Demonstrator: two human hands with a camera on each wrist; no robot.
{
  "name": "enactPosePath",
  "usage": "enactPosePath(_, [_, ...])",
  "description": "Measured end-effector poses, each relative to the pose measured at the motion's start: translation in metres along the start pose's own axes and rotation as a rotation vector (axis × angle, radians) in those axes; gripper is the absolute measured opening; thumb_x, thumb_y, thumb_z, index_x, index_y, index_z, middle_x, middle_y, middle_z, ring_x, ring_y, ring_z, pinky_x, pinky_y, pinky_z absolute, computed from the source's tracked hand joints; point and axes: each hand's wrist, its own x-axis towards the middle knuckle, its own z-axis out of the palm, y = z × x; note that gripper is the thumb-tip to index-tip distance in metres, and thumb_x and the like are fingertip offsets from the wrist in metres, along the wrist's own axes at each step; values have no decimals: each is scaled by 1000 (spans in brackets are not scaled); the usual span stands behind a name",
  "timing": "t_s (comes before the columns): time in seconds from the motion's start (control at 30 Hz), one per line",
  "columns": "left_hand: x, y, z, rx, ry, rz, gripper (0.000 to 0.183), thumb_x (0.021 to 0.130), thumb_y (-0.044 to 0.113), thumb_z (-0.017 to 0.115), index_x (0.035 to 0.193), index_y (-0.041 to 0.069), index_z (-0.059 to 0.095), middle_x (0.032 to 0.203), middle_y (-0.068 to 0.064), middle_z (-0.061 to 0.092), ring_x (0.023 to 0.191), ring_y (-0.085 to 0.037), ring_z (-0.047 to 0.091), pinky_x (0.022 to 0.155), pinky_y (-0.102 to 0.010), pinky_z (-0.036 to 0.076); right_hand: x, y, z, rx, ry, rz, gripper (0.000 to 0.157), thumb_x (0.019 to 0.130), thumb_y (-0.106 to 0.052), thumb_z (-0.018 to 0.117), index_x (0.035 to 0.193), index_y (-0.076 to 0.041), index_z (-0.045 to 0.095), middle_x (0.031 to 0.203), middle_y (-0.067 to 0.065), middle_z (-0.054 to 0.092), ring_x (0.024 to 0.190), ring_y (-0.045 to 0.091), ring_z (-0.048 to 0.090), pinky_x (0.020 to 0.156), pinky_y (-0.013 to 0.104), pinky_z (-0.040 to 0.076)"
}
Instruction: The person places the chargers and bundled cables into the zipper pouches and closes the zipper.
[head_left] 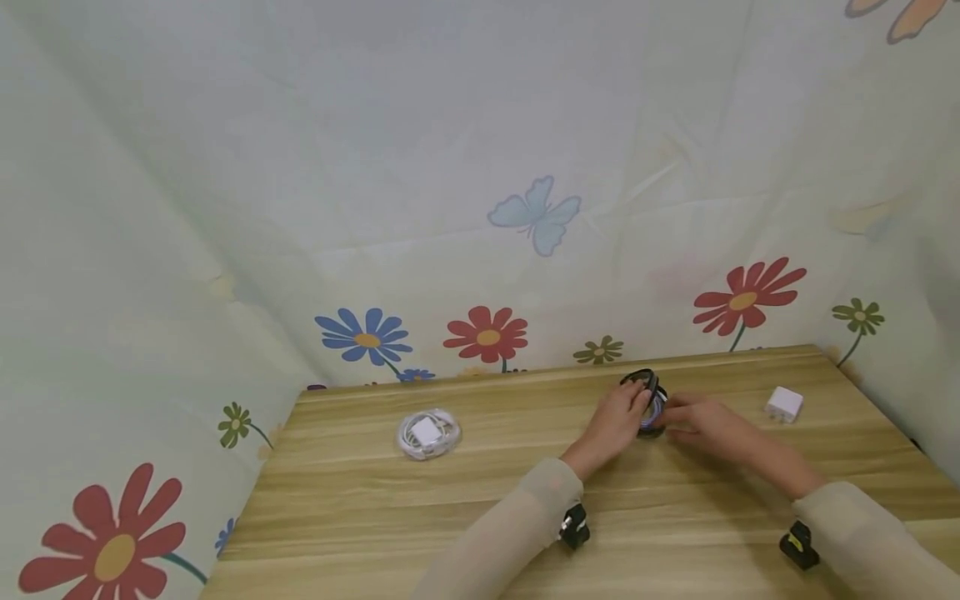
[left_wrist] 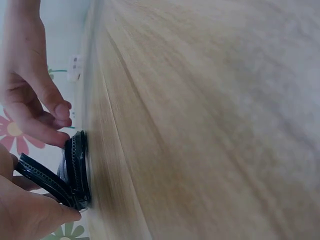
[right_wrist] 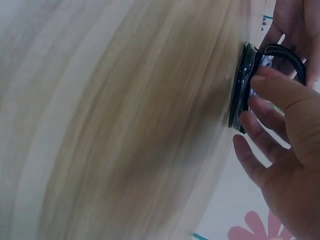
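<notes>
A small round black zip case (head_left: 651, 377) stands unfolded on the table, its toothed zipper edges (left_wrist: 77, 160) spread apart in the left wrist view. Something bluish-purple shows inside it. My left hand (head_left: 611, 421) grips the raised half, the thumb low by the hinge side. From the right, my right hand (head_left: 708, 425) reaches in with loosely bent fingers. In the right wrist view its index finger (right_wrist: 272, 82) extends over the opening of the case, while the other fingers are spread below. The bottom of the case is hidden behind the fingers.
On the wood-grain table (head_left: 360, 508), a coiled white cable (head_left: 442, 447) lies to the left with a white charger block (head_left: 426, 430) on it. Another white charger block (head_left: 784, 404) sits right of my right hand. A flower-printed cloth (head_left: 420, 275) hangs behind the table.
</notes>
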Motion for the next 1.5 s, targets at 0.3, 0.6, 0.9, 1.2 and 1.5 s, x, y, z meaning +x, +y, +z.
enactPosePath(0.3, [2, 1, 0, 66, -34, -1, 43, 111, 30, 40, 140, 6, 61, 140, -10, 62, 134, -25, 53, 112, -32, 42, 5, -2, 5, -115, -8, 52, 20, 78, -6, 86, 93, -15, 76, 94, 3, 65, 79, 17, 62, 64, 36, 55])
enactPosePath(0.6, [4, 7, 2, 219, -93, 47, 46, 112, 30, 34, 142, 3, 58, 142, -7, 61, 139, -22, 50, 121, -35, 30, -5, -11, 6, -286, 21, 303, 14, 83, -15, 84, 88, -12, 72, 95, 7, 62, 86, 27, 61, 71, 50, 55])
enactPosePath(0.9, [6, 12, 4, 434, -119, 98, 43, 113, 29, 34, 138, 9, 61, 139, -2, 63, 135, -17, 53, 120, -37, 32, -12, -3, 2, -382, -3, 342, 25, 87, -18, 81, 110, -12, 75, 98, 11, 64, 91, 34, 63, 73, 59, 55])
enactPosePath(1.2, [6, 14, 5, 396, -137, 95, 43, 113, 28, 33, 137, 7, 62, 138, -4, 64, 135, -19, 54, 119, -40, 34, -14, -3, -11, -214, -27, 333, 27, 89, -6, 77, 115, -6, 75, 104, 14, 67, 96, 36, 65, 79, 57, 55])
enactPosePath(1.5, [8, 9, 10, 262, -82, 49, 43, 112, 29, 35, 133, 6, 64, 134, -6, 67, 134, -21, 54, 120, -38, 32, -5, 2, -10, -214, -7, 248, 23, 84, 3, 74, 106, 5, 74, 102, 16, 71, 93, 35, 68, 78, 50, 58])
